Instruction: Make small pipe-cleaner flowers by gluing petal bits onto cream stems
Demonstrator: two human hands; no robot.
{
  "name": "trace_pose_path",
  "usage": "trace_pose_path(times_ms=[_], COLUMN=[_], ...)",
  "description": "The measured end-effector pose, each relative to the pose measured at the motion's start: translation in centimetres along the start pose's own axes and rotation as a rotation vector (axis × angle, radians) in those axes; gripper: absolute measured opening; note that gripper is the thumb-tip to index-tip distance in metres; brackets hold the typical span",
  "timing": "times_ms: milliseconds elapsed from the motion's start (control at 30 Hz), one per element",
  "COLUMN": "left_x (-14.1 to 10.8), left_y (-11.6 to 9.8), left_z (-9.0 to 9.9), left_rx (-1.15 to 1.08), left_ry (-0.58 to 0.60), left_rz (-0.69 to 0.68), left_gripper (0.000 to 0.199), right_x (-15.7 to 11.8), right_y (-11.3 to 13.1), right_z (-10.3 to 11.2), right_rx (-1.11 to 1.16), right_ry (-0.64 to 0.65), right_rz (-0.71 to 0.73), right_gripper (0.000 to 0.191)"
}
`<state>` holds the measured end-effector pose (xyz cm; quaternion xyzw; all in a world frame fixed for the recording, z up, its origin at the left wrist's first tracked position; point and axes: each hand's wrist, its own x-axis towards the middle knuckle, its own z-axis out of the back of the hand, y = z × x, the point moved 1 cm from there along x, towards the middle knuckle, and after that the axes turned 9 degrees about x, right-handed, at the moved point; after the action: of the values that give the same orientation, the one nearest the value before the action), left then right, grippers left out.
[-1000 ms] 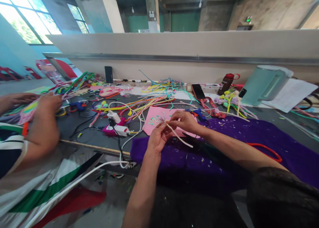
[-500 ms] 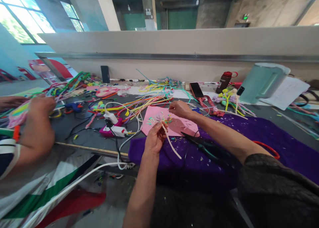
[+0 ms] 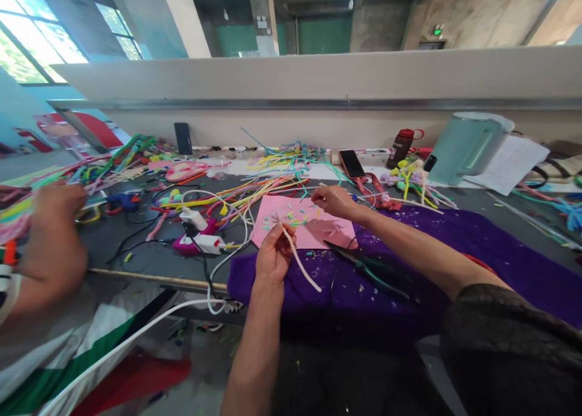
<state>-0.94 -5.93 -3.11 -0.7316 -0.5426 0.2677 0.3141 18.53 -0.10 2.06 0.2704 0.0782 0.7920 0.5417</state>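
Note:
My left hand point(image 3: 275, 255) pinches a pipe-cleaner flower point(image 3: 274, 218) by the base of its pale, bent stem point(image 3: 302, 269). The flower's thin strands fan out above my fingers, their tips partly lost against colored bits behind. Over the far edge of a pink sheet point(image 3: 313, 239), my right hand point(image 3: 334, 201) has its fingers pressed together; what they hold, if anything, is too small to make out. Small mint and yellow pieces lie scattered on the sheet. Dark-handled pliers point(image 3: 375, 275) rest on the purple cloth point(image 3: 318, 310), jaws touching the sheet's near edge.
Left of the sheet sit a power strip point(image 3: 204, 244) and tangled white cable. Pipe cleaners point(image 3: 245, 188) spread behind. A phone point(image 3: 352, 164), a dark bottle point(image 3: 400, 149) and a teal jug point(image 3: 473, 149) stand at the back. A co-worker's arm point(image 3: 57, 240) reaches in at far left.
The view has swung slightly, shifting the scene left. My right hand stays near the sheet's far edge, fingers still together. The left hand keeps hold of the flower.

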Motion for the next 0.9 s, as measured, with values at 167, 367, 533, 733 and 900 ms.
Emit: trace_pose_path(times_ms=[167, 367, 533, 733, 900], left_x=[0.2, 0.5, 2.3, 4.3, 4.2], left_y=[0.0, -0.5, -2.0, -2.0, -1.6], left_z=[0.4, -0.1, -1.8, -2.4, -1.5], left_rx=[-0.037, 0.016, 0.179, 0.308, 0.350], left_ry=[-0.004, 0.013, 0.137, 0.147, 0.077], left_rz=[-0.065, -0.082, -0.050, 0.023, -0.017], left_gripper=[0.009, 0.008, 0.009, 0.013, 0.012], right_x=[0.2, 0.6, 0.8, 0.8, 1.3], right_y=[-1.0, -1.5, 1.1, 3.5, 2.5], right_z=[-0.2, 0.6, 1.7, 2.2, 2.4], right_rx=[0.035, 0.211, 0.402, 0.512, 0.503], right_ry=[0.009, 0.076, 0.150, 0.130, 0.059], right_rz=[-0.020, -0.021, 0.055, 0.102, 0.086], right_gripper=[0.020, 0.018, 0.017, 0.015, 0.015])
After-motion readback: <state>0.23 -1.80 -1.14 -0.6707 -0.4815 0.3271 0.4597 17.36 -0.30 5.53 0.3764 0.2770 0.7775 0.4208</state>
